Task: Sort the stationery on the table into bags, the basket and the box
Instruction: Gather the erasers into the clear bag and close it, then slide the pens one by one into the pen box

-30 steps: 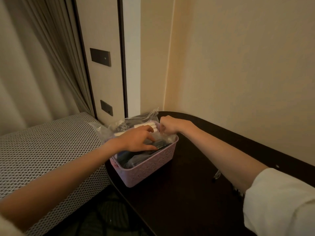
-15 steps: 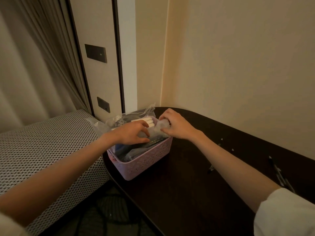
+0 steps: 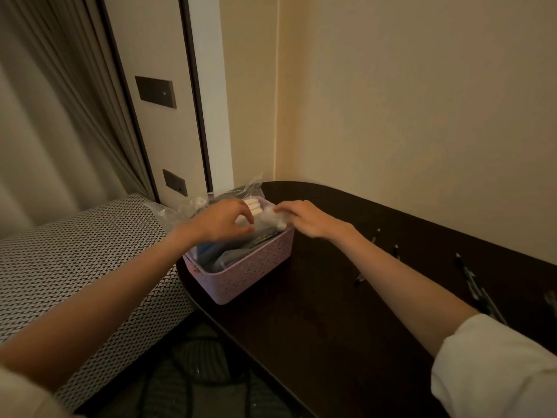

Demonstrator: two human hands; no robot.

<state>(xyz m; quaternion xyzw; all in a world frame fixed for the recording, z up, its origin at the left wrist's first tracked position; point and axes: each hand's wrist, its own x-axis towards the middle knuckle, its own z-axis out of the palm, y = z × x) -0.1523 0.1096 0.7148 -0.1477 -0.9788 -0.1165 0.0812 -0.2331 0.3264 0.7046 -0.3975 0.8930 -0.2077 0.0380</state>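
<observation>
Now the dark table (image 3: 346, 312) carries the pink basket (image 3: 250, 276) at its left end, stuffed with clear bags (image 3: 187, 206) of stationery; the right hand (image 3: 304, 218), a fist a second ago, pinches a bag's edge at the far rim; the left hand (image 3: 223, 221) hovers curled over the contents, apparently grasping nothing; loose pens (image 3: 465, 276) lie unsorted, so bagging isn't finished.
</observation>
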